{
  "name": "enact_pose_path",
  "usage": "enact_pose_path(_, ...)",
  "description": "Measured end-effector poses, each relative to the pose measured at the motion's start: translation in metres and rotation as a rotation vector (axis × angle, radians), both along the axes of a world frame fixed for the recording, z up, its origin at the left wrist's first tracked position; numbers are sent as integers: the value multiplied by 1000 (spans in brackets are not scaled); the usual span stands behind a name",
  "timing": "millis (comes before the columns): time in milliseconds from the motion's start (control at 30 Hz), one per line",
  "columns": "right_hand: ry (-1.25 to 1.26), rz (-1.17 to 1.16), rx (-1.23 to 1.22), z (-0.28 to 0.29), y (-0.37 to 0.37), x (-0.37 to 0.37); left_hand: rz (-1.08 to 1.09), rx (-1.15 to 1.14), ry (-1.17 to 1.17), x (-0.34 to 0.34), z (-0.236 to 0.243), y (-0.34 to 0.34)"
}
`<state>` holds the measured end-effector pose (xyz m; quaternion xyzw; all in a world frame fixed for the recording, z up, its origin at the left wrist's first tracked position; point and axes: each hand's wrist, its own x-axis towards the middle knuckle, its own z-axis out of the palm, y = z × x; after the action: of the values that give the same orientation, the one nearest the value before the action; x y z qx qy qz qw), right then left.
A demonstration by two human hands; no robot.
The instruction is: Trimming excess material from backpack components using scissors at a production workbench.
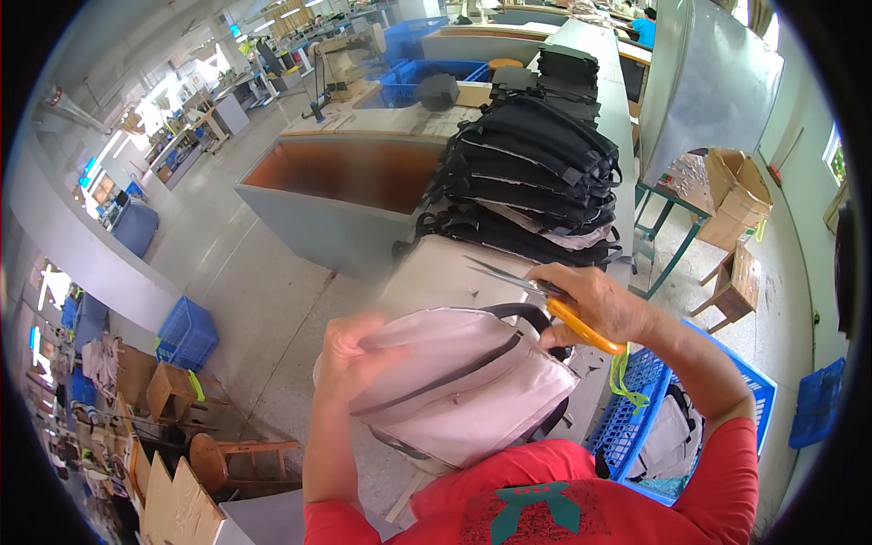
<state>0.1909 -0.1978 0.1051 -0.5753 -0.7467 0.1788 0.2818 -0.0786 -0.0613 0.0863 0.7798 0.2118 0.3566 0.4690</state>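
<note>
My left hand (356, 350) grips the left upper edge of a light grey bag (463, 386) with black zip and trim, held up in front of my chest. My right hand (595, 304) holds orange-handled scissors (545, 298), blades pointing left over the bag's black top strap. Just beyond lies a flat grey panel (445, 272) on the worktable.
A tall pile of black bags (536, 173) is stacked on the table ahead. A blue crate (658, 418) with bags stands at my right. Farther off are a wooden-topped bench (345, 173), blue crates (186, 334), wooden stools (227, 454) and a cardboard box (740, 195).
</note>
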Motion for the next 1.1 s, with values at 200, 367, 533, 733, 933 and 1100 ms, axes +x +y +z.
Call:
enact_pose_path(200,261,-153,-25,-29,-24,-17,197,586,-59,-7,67,1)
enact_pose_path(367,265,-485,619,29,-9,-11,257,1297,-361,3,149,-33)
enact_pose_path(533,-8,-524,841,-8,-6,16,121,1262,-288,-1,69,-30)
enact_pose_path(733,-248,-294,569,-122,-25,8,192,903,-39,-14,-78,-30)
enact_pose_path(933,-282,-248,511,-171,-34,-13,453,793,163,-31,-131,-56)
enact_pose_path(1100,-296,-225,495,-182,-37,-25,897,3,-59,-32,-154,-90)
